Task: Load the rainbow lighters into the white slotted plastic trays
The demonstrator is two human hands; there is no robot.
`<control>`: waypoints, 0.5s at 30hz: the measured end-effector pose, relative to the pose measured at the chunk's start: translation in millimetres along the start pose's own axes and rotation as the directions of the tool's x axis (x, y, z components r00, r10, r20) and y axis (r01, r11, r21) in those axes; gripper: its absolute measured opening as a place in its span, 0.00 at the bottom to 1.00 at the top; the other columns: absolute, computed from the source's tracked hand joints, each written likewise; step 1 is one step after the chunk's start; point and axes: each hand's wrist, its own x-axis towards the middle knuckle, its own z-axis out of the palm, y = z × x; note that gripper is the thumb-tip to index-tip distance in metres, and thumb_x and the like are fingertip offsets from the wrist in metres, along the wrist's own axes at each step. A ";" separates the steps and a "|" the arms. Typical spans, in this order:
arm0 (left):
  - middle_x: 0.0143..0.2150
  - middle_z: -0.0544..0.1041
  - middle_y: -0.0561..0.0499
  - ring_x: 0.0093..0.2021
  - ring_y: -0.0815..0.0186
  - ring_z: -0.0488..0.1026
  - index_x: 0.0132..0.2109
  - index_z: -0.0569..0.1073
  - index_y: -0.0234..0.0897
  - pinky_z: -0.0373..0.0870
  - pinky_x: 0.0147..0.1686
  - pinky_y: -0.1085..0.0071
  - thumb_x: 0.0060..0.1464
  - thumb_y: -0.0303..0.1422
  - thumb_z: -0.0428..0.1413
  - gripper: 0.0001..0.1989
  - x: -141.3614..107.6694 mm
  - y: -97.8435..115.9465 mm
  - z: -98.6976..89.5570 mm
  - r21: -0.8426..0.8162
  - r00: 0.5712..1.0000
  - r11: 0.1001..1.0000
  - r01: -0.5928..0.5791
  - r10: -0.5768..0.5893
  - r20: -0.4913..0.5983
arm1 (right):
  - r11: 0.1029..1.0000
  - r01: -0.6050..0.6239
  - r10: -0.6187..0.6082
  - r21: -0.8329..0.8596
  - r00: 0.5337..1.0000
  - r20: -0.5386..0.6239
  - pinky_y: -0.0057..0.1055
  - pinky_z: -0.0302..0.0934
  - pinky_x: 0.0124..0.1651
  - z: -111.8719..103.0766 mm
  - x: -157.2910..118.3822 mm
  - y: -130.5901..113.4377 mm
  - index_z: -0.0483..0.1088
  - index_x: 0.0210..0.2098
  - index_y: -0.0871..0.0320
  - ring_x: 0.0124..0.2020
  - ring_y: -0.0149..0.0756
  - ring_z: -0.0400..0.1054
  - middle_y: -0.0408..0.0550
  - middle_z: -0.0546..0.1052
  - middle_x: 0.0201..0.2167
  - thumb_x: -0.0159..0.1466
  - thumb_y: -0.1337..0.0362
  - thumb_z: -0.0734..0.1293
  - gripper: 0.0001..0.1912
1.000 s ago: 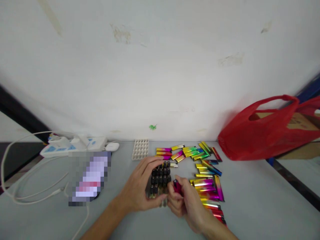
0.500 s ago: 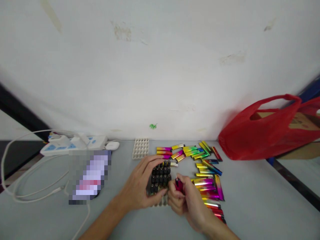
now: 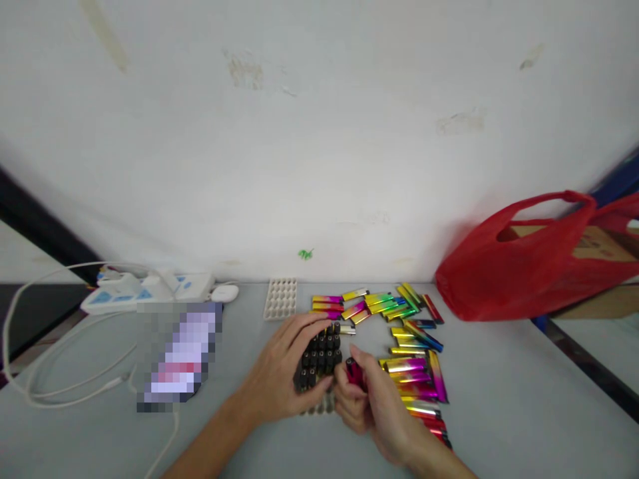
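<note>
My left hand [image 3: 277, 372] is curved round a block of black-capped tubes [image 3: 321, 352], its thumb along the near side and its fingers along the far left. The tubes stand upright in rows in a pale tray [image 3: 318, 404], and only the tray's near end shows. Just right of the block, my right hand [image 3: 367, 392] is closed on a shiny magenta tube [image 3: 354, 371] with a dark round end facing up. Its lower part is hidden by the fingers. Loose metallic tubes [image 3: 407, 366] in yellow, magenta and red lie beside that hand.
More shiny tubes [image 3: 379, 303] are scattered towards the wall. A pale tray with round pockets [image 3: 280, 298] lies at the back. On the left are a phone [image 3: 180, 356], a power strip [image 3: 150, 291] and white cables. A red bag [image 3: 499, 273] with a cardboard box stands at right.
My right hand and the magenta tube have shifted very slightly left and down in view. My left hand stays round the block of tubes.
</note>
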 end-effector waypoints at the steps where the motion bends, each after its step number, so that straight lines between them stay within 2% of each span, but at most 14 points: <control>1: 0.70 0.72 0.36 0.69 0.46 0.71 0.74 0.62 0.43 0.70 0.69 0.48 0.64 0.35 0.63 0.35 0.3 0.1 0.1 0.007 1.000 1.000 -0.005 0.005 0.008 | 1.000 0.001 -0.001 0.002 1.000 0.005 0.28 0.32 0.20 0.0 0.1 0.0 0.55 0.21 0.51 0.15 0.23 0.37 0.29 0.49 0.14 0.63 0.33 0.69 0.33; 5: 0.72 0.71 0.37 0.71 0.45 0.70 0.76 0.61 0.44 0.69 0.70 0.47 0.64 0.34 0.63 0.37 0.2 -0.3 1.5 0.031 1.000 0.999 -0.027 0.027 0.015 | 1.000 0.018 -0.018 0.005 1.000 0.005 0.28 0.32 0.19 0.1 0.1 -1.3 0.56 0.21 0.51 0.15 0.23 0.37 0.30 0.50 0.14 0.63 0.33 0.68 0.32; 15: 0.69 0.74 0.38 0.69 0.45 0.72 0.74 0.64 0.45 0.71 0.69 0.46 0.60 0.31 0.64 0.37 0.4 0.8 4.7 0.021 1.000 1.000 -0.012 0.012 0.000 | 1.000 0.028 -0.028 -0.010 0.999 0.030 0.28 0.31 0.20 -1.4 -0.2 -0.6 0.56 0.22 0.52 0.15 0.23 0.37 0.29 0.50 0.14 0.64 0.34 0.68 0.32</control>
